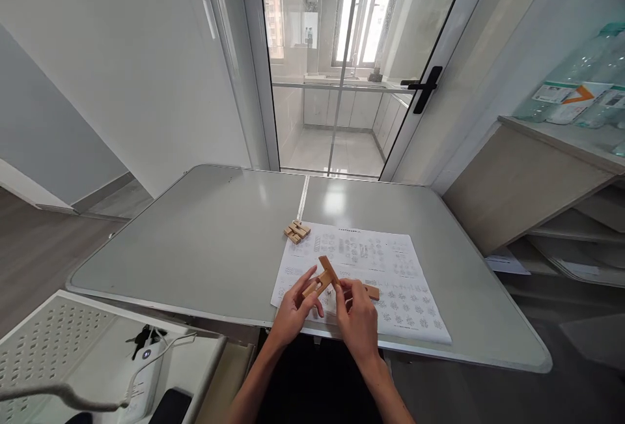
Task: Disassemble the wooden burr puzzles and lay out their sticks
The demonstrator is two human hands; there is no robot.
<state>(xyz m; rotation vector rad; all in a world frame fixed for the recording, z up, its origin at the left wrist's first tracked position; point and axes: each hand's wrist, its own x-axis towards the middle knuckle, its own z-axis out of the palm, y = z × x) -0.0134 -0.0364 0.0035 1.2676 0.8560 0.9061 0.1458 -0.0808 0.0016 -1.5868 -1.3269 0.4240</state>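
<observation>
My left hand (pixel 294 310) and my right hand (pixel 359 320) meet over a printed instruction sheet (pixel 390 268) near the table's front edge. Together they hold a small assembly of notched wooden bars (pixel 324 275), crossed at an angle. The left fingers pinch the lower bar, and the right fingers grip a bar whose end (pixel 373 292) sticks out to the right. A separate cluster of wooden pieces (pixel 297 231) lies at the sheet's far left corner, apart from both hands.
The grey folding table (pixel 205 241) has a seam down its middle. A white perforated stand (pixel 58 333) with cables and a device sits lower left. Shelves with plastic bottles (pixel 576 95) stand to the right. A glass door (pixel 342 66) is behind.
</observation>
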